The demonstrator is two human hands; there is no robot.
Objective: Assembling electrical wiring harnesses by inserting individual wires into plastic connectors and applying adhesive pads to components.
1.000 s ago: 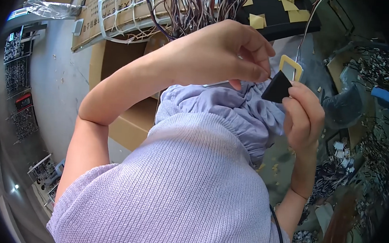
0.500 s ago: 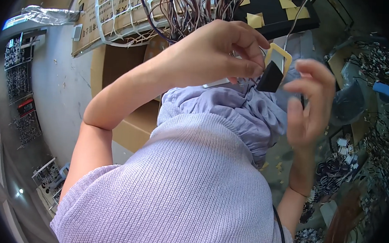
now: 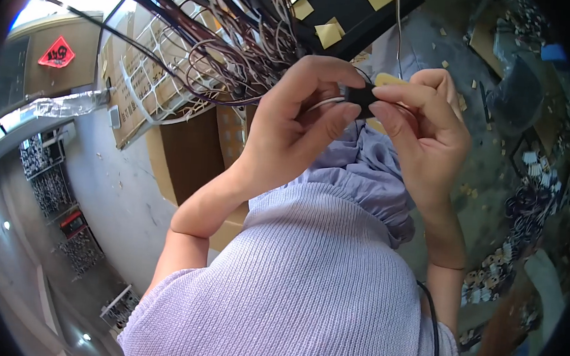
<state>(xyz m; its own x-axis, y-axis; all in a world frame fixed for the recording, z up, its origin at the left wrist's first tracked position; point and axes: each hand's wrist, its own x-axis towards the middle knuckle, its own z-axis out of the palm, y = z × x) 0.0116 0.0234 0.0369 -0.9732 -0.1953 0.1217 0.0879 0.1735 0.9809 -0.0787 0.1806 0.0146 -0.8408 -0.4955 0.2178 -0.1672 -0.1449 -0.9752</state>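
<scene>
A small black rectangular piece is held between my hands, above my lap. My left hand pinches its left end between thumb and forefinger. A thin whitish cable runs from the piece back into that palm. At the other end, the thumb and forefinger of my right hand are closed on the same piece. Part of a yellow frame-like piece shows behind my right fingertips. What lies between the fingertips is partly hidden.
A large bundle of dark wires spreads ahead on the left, by a white mesh basket and an open cardboard box. A black panel with yellow squares lies ahead. Piles of cables cover the right-hand floor.
My right hand has come in from the right and closed on the black piece. The piece has shifted left, and the view has swung to the right.
</scene>
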